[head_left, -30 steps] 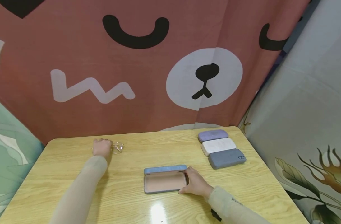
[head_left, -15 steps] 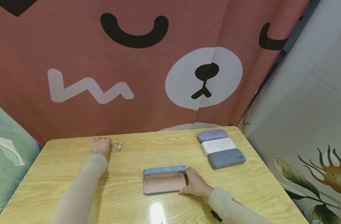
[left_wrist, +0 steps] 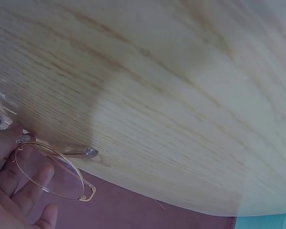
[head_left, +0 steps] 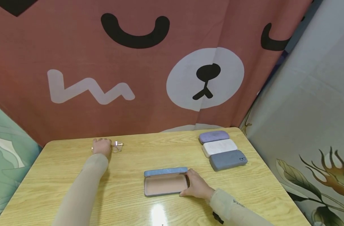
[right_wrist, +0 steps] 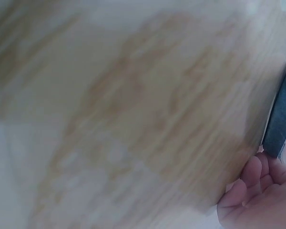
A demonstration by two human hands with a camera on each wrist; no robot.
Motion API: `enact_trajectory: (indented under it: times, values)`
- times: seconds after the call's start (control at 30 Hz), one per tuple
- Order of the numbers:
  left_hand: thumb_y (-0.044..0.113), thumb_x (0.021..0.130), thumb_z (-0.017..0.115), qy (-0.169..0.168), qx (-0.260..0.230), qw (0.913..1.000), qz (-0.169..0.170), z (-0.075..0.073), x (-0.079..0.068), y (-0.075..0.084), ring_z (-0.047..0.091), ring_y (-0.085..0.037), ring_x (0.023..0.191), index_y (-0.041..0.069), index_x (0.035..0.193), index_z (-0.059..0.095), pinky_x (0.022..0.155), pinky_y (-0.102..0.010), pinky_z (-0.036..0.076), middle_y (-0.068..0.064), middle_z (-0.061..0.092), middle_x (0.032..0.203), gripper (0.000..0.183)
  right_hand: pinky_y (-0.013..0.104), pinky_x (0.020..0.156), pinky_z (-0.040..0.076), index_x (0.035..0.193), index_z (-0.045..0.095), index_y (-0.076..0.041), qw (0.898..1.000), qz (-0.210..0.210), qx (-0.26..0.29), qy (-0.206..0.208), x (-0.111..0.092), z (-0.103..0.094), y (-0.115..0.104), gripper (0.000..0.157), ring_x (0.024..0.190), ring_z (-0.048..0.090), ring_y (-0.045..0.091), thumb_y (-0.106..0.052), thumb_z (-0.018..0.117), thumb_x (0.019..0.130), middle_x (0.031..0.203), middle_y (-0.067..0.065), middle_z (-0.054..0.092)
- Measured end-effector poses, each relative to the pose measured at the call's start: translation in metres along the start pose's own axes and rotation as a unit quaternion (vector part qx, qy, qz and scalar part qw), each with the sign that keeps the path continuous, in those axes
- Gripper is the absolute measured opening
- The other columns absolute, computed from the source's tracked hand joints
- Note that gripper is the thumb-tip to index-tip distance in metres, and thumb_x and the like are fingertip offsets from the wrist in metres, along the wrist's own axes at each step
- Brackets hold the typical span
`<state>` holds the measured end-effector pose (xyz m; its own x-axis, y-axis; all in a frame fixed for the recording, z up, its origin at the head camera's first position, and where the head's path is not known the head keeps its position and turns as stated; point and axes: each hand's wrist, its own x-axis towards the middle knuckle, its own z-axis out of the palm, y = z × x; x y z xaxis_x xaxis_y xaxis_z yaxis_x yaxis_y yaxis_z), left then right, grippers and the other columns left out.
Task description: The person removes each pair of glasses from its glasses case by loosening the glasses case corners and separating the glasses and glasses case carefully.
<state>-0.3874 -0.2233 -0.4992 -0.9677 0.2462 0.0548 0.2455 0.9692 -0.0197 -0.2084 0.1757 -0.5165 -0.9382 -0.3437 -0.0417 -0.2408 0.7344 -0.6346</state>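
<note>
At the far left of the table, my left hand holds a pair of thin gold-rimmed eyeglasses. In the left wrist view, thumb and fingers pinch the eyeglasses near the bridge, one clear lens standing out past the fingertips. The palm side is hidden from the head view. A blue eyeglass case lies with its lid raised at the front middle, its pinkish lining bare. My right hand grips that case by its right end, thumb at the front edge and fingers behind. The right wrist view catches only the case's dark side.
Three closed eyeglass cases sit in a row at the back right: a purple case, a white case and a grey-blue case. Behind the wooden table hangs a reddish bear-print curtain; a pale floral curtain borders the right.
My left hand has shifted slightly left, and the eyeglasses have turned a little in its grip. The right hand and the blue case stay in place.
</note>
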Motion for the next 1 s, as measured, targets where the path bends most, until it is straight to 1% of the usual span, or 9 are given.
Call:
enact_trajectory:
  times: [0.27, 0.53, 0.67, 0.87, 1.0]
  values:
    - [0.000, 0.083, 0.060, -0.003, -0.014, 0.9998, 0.010, 0.001, 0.003, -0.003, 0.061, -0.036, 0.086, 0.000, 0.087, 0.068, 0.085, -0.056, 0.040, -0.020, 0.069, 0.093, 0.009, 0.053, 0.096, 0.043, 0.132, 0.049, 0.003, 1.000, -0.002, 0.005, -0.001, 0.001, 0.001, 0.000, 0.084, 0.110, 0.051, 0.031, -0.029, 0.090, 0.066, 0.116, 0.011, 0.053]
    - [0.001, 0.084, 0.058, -0.001, -0.029, 0.9994, 0.022, -0.005, 0.001, -0.002, 0.060, -0.036, 0.084, 0.002, 0.080, 0.065, 0.084, -0.055, 0.039, -0.018, 0.066, 0.086, 0.008, 0.053, 0.097, 0.042, 0.133, 0.048, 0.003, 1.000, -0.009, 0.005, -0.003, 0.000, 0.000, 0.000, 0.084, 0.111, 0.051, 0.031, -0.028, 0.090, 0.067, 0.117, 0.011, 0.053]
    - [0.002, 0.085, 0.058, -0.004, -0.025, 0.9995, 0.018, -0.008, -0.004, -0.004, 0.059, -0.037, 0.086, 0.001, 0.082, 0.066, 0.084, -0.055, 0.039, -0.019, 0.066, 0.087, 0.009, 0.053, 0.096, 0.043, 0.132, 0.049, 0.003, 1.000, -0.011, 0.005, -0.004, 0.000, -0.001, -0.003, 0.083, 0.110, 0.052, 0.031, -0.028, 0.090, 0.067, 0.116, 0.011, 0.053]
    - [0.008, 0.087, 0.062, -0.006, -0.028, 0.9994, 0.017, -0.014, -0.007, -0.005, 0.059, -0.039, 0.093, -0.001, 0.088, 0.067, 0.084, -0.055, 0.040, -0.020, 0.066, 0.094, 0.010, 0.053, 0.096, 0.044, 0.130, 0.049, 0.004, 1.000, -0.014, 0.009, 0.001, 0.000, -0.001, -0.003, 0.082, 0.108, 0.052, 0.030, -0.027, 0.090, 0.066, 0.114, 0.011, 0.053]
    - [0.001, 0.085, 0.061, -0.007, -0.013, 0.9995, 0.029, -0.021, -0.009, -0.003, 0.057, -0.040, 0.097, -0.002, 0.092, 0.068, 0.086, -0.057, 0.041, -0.022, 0.066, 0.100, 0.011, 0.052, 0.095, 0.044, 0.128, 0.051, 0.004, 1.000, -0.012, 0.011, 0.003, -0.001, -0.001, -0.002, 0.079, 0.106, 0.053, 0.028, -0.027, 0.090, 0.067, 0.112, 0.010, 0.053]
